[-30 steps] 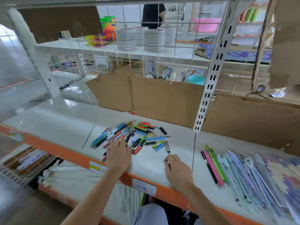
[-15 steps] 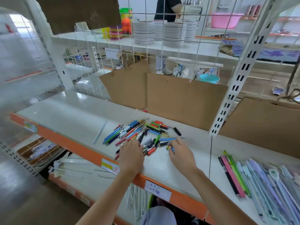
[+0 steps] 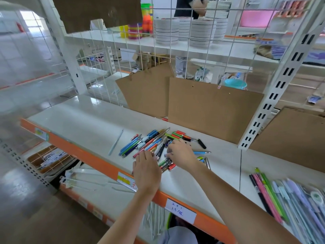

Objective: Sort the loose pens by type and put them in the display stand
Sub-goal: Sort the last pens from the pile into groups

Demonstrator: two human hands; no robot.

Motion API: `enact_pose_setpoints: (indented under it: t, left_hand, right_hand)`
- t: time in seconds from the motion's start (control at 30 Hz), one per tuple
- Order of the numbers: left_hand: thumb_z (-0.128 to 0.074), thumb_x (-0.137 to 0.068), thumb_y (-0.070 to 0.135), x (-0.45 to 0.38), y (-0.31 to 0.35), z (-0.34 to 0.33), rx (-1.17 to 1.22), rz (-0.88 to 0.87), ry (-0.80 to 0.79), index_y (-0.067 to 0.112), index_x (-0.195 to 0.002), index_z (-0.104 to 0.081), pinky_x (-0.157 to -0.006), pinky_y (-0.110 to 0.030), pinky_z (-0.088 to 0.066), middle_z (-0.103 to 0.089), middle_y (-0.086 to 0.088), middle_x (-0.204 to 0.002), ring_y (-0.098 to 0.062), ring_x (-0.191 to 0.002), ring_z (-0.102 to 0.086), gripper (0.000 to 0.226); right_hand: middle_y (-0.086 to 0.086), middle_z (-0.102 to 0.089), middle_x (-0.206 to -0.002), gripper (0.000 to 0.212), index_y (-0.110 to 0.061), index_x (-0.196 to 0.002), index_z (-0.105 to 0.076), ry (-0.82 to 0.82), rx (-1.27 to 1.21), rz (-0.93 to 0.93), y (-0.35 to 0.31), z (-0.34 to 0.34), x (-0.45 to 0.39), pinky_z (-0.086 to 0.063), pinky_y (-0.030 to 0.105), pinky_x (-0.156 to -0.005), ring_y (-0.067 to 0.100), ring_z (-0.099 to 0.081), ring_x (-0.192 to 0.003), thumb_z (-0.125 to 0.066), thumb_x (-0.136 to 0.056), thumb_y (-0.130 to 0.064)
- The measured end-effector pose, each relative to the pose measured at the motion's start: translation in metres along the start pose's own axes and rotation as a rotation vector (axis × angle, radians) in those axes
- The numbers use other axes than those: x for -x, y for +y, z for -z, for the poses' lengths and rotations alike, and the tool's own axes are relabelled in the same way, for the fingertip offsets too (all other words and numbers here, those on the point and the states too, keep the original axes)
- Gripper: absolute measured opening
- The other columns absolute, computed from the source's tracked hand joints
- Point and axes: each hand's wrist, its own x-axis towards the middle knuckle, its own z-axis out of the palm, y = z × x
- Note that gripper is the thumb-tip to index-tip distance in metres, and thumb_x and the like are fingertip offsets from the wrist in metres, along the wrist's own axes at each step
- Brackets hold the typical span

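Right now your two hands are down on the pile of loose pens (image 3: 158,147) in the middle of the frame. The pens lie in a heap on the white shelf (image 3: 84,127) with the orange front edge. Your left hand (image 3: 146,170) lies flat on the near side of the pile, fingers straight and close together, resting on the pens and gripping nothing. Your right hand (image 3: 181,154) sits on the middle of the pile with its fingers bent down among the pens; whether it has hold of one, you cannot tell from this view. A black pen (image 3: 201,143) lies a little apart at the far right of the heap, and a pale thin pen (image 3: 115,142) lies alone to the left. More long pens in a row (image 3: 274,194) lie at the lower right of the frame. Brown cardboard sheets (image 3: 211,106) lean up behind the pile.
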Motion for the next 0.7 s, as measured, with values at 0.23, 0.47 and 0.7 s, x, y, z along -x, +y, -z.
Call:
enact_pose_setpoints:
  t: [0.23,0.47,0.7]
  left_hand:
    - [-0.047,-0.097,0.027,0.002,0.000,0.004,0.080,-0.033,0.005,0.020,-0.107,-0.052,-0.087,-0.025,-0.038,-0.051,0.006,-0.105,-0.011,-0.099,-0.046,0.013]
    - [-0.050,-0.096,0.028,0.005,0.001,0.013,0.164,-0.161,-0.071,0.021,-0.105,-0.054,-0.078,-0.022,-0.037,-0.048,0.009,-0.103,-0.007,-0.091,-0.044,0.012]
    - [-0.064,-0.087,0.038,0.026,0.007,0.008,0.297,-0.616,-0.364,0.022,-0.097,-0.070,-0.071,-0.023,-0.048,-0.051,0.016,-0.091,0.000,-0.075,-0.053,0.020]
  right_hand:
    - [0.003,-0.061,-0.097,0.017,-0.014,-0.096,-0.053,0.126,-0.333,-0.104,0.004,0.014,0.034,-0.041,0.032,-0.076,0.019,-0.052,-0.092,-0.053,-0.094,-0.031]
    - [-0.005,-0.059,-0.077,0.004,-0.017,-0.090,-0.062,0.186,-0.838,-0.338,0.032,0.010,0.109,-0.040,0.018,-0.062,0.011,-0.054,-0.071,-0.064,-0.088,-0.019]
    - [-0.004,-0.063,-0.073,0.007,-0.024,-0.093,-0.065,0.311,-0.997,-0.486,0.057,0.004,0.169,-0.040,0.011,-0.054,0.005,-0.054,-0.060,-0.062,-0.090,-0.018]
